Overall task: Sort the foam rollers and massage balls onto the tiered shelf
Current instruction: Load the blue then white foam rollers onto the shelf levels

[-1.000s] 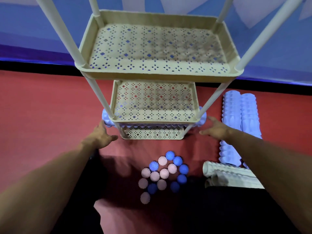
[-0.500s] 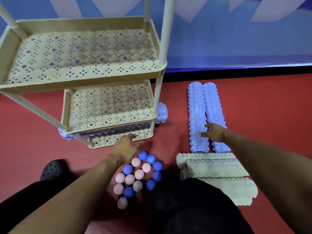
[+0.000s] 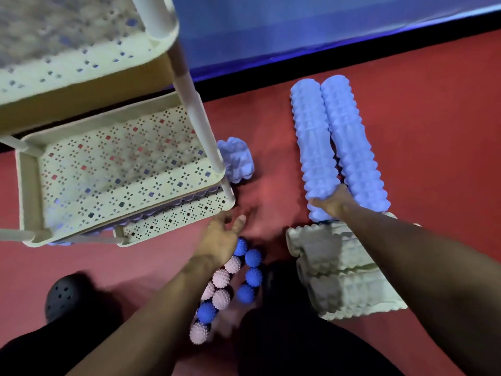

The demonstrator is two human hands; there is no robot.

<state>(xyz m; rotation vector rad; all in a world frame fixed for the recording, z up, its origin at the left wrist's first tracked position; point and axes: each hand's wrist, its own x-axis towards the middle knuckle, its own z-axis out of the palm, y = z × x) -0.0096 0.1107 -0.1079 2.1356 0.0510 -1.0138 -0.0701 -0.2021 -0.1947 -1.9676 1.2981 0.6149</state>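
Note:
A cream tiered shelf (image 3: 29, 185) stands at the left, with a lilac foam roller (image 3: 235, 160) poking out of its lowest tier. Two long lilac rollers lie side by side on the red floor. My right hand (image 3: 332, 203) grips the near end of the left one (image 3: 314, 147); the other one (image 3: 352, 142) lies against it. Cream rollers (image 3: 349, 278) are stacked below my right forearm. My left hand (image 3: 223, 236) hovers with relaxed fingers over a cluster of spiky blue and pink massage balls (image 3: 249, 278), holding nothing.
A black clog (image 3: 65, 293) sits at the lower left, and my dark-clothed legs fill the bottom edge. A blue wall with a black base strip (image 3: 352, 54) runs behind the rollers. Red floor spreads to the right.
My right hand has closed around the end of the left lilac roller. My left hand has drifted right, over the balls. The view has swung right and closer.

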